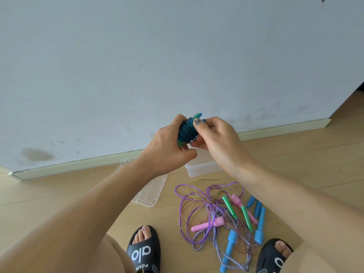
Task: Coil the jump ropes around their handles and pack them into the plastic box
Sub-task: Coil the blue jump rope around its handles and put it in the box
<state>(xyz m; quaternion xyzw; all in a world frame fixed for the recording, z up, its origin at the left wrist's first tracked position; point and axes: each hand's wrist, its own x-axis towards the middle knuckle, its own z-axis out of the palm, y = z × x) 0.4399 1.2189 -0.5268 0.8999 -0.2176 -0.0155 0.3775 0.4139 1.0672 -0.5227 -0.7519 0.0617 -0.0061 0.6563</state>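
A dark blue jump rope (186, 131) is wound tightly around its green handles, whose tips stick out at the top and bottom of the coil. My left hand (167, 146) grips the bundle from the left and below. My right hand (214, 134) pinches it from the right, thumb on top of the coil. Both hands hold it in the air in front of the wall. The clear plastic box (199, 168) stands on the floor beneath them, mostly hidden by my right hand and wrist. A tangle of loose ropes (214, 211) lies on the floor in front of the box.
The box's clear lid (149, 192) lies on the floor left of the box, partly under my left forearm. The tangle has purple, gold and striped cords with pink (206, 224), green (246, 215) and blue handles (260, 223). My feet in black slippers (143, 251) flank it. A wall with a skirting board stands close behind.
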